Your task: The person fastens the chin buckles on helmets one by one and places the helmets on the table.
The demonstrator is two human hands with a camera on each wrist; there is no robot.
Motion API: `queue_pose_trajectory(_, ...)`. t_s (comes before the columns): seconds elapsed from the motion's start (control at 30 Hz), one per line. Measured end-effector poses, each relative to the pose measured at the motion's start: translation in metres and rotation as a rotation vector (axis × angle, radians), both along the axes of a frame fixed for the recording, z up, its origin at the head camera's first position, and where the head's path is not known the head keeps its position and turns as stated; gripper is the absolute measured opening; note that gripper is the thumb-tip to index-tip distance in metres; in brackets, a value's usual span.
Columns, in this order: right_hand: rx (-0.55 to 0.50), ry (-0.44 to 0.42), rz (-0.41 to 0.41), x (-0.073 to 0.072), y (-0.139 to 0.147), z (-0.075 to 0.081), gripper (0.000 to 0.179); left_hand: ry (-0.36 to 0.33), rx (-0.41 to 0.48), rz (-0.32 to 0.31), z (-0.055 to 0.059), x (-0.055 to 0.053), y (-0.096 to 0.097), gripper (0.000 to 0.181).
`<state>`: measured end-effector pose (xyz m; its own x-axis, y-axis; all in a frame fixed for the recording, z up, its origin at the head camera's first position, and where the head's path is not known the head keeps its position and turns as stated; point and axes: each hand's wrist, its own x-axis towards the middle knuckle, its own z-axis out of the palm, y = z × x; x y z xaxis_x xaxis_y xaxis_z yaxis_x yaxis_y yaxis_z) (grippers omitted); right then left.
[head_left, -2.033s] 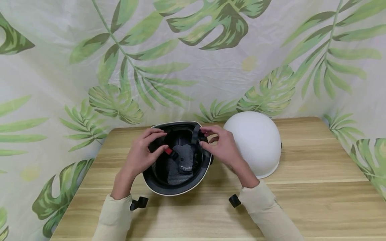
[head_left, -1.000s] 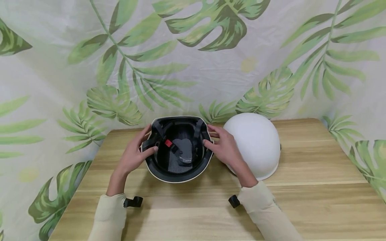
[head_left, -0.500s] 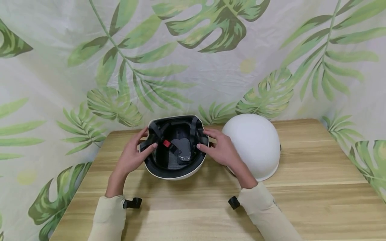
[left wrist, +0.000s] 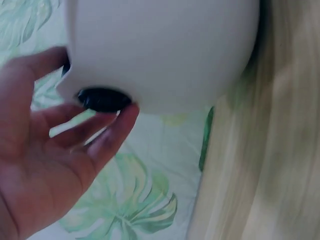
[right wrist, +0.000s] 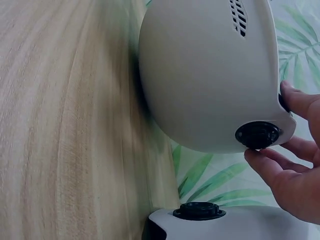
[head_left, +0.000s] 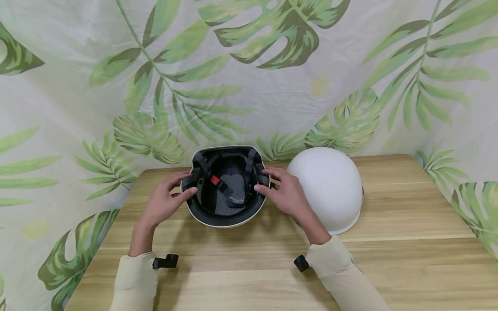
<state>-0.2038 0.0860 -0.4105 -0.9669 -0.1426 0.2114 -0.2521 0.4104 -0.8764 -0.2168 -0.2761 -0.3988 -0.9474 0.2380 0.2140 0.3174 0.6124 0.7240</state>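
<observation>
A white helmet (head_left: 225, 222) lies upside down in the middle of the head view, its black padded inside facing up. Inside it are dark straps, a red buckle (head_left: 215, 180) and a grey patterned lining. My left hand (head_left: 163, 201) holds the left side of the rim, thumb on the edge and fingers outside by a round black knob (left wrist: 104, 99). On the opposite side, my right hand (head_left: 287, 194) grips the rim the same way, fingertips at the matching black knob (right wrist: 257, 135). The right wrist view shows vent slots (right wrist: 239, 17) in the shell.
A second white helmet (head_left: 327, 188) sits dome up just right of my right hand; its black knob (right wrist: 199, 210) shows in the right wrist view. Both helmets are on a wooden table (head_left: 241, 280). A leaf-patterned cloth (head_left: 272, 103) hangs behind the table's back edge.
Both hands have gone from the straps inside to the helmet's two sides. The straps now lie inside against the walls, and the helmet has shifted slightly back. The second helmet stays put.
</observation>
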Motion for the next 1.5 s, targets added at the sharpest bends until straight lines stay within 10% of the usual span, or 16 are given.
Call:
queue_pose_trajectory(0.2,0.004,0.011,-0.015,-0.001,-0.001,-0.003,0.055,-0.031,0.143,-0.104,0.003,0.003,-0.009,0.055)
queue_pose_trajectory(1.17,0.092,-0.046,0.140,0.001,-0.007,-0.011,0.043,0.251,0.232,-0.044,0.022,0.015,-0.002,0.048)
queue_pose_trajectory(1.5,0.140,-0.052,0.127,-0.001,-0.009,-0.016,0.044,0.298,0.262,-0.233,0.026,0.018,0.002,0.052)
